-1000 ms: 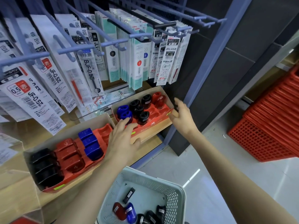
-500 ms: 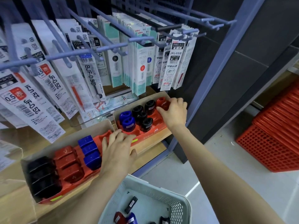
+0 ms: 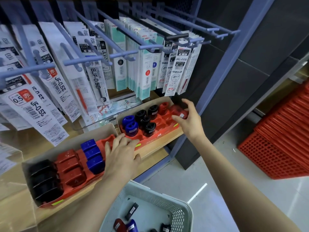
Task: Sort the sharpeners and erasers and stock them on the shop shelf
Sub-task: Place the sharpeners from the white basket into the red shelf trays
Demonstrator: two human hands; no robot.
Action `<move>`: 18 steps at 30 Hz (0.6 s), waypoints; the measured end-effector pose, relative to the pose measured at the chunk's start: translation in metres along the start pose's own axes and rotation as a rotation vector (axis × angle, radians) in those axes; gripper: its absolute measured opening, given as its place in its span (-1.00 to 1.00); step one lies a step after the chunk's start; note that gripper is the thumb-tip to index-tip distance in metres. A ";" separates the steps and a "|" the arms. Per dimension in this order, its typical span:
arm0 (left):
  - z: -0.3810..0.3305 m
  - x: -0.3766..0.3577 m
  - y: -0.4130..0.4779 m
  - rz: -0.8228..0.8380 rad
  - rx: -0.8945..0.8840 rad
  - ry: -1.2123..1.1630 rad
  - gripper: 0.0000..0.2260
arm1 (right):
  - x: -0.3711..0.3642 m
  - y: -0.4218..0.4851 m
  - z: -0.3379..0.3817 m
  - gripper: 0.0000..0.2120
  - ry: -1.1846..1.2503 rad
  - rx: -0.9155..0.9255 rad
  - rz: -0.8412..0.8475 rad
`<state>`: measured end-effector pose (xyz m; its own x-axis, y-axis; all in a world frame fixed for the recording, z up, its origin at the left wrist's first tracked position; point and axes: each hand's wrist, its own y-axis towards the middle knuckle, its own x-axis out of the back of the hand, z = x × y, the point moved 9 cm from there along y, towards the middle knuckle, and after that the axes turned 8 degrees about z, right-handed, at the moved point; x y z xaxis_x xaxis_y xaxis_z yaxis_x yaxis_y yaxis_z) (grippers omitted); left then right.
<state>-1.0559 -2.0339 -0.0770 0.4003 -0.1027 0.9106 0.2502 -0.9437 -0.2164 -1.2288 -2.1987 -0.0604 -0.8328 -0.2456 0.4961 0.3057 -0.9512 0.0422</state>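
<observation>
- We see the right hand (image 3: 189, 118) with fingers and thumb curled round a red sharpener (image 3: 179, 112), held over the back right corner of the right tray (image 3: 161, 125). We cannot tell whether the sharpener touches the tray.
- The right tray holds two blue sharpeners (image 3: 130, 125) at its left end, four black ones (image 3: 147, 120) in the middle and one red one (image 3: 163, 108) at the back. Its front right pockets are bare.
- The left hand (image 3: 122, 153) lies flat, fingers straight and spread, on the front edge where the two trays meet.
- The left tray (image 3: 109, 138) holds a black row (image 3: 45, 180) on the left, a red row (image 3: 70, 166) next to it, then a blue row (image 3: 92, 156) just beside the left hand.
- Both trays sit side by side on the wooden shelf (image 3: 158, 146).
- Below, a pale basket (image 3: 147, 192) holds a few loose pieces: black, red and blue.
- Refill packs (image 3: 145, 69) hang on hooks above the trays.
</observation>
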 end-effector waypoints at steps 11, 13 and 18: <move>0.001 -0.001 0.002 -0.002 0.007 0.011 -0.57 | -0.039 0.018 0.027 -0.64 -0.616 0.307 0.217; 0.001 -0.001 0.003 -0.002 0.002 0.008 -0.57 | -0.038 0.017 0.025 -0.59 -0.519 0.292 0.176; 0.003 -0.001 0.003 -0.007 -0.002 0.002 -0.58 | -0.034 0.010 0.017 -0.77 -0.466 0.258 0.003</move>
<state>-1.0534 -2.0358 -0.0796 0.3972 -0.0970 0.9126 0.2512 -0.9449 -0.2098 -1.1893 -2.1967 -0.0617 -0.5566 -0.0835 0.8266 0.4601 -0.8594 0.2230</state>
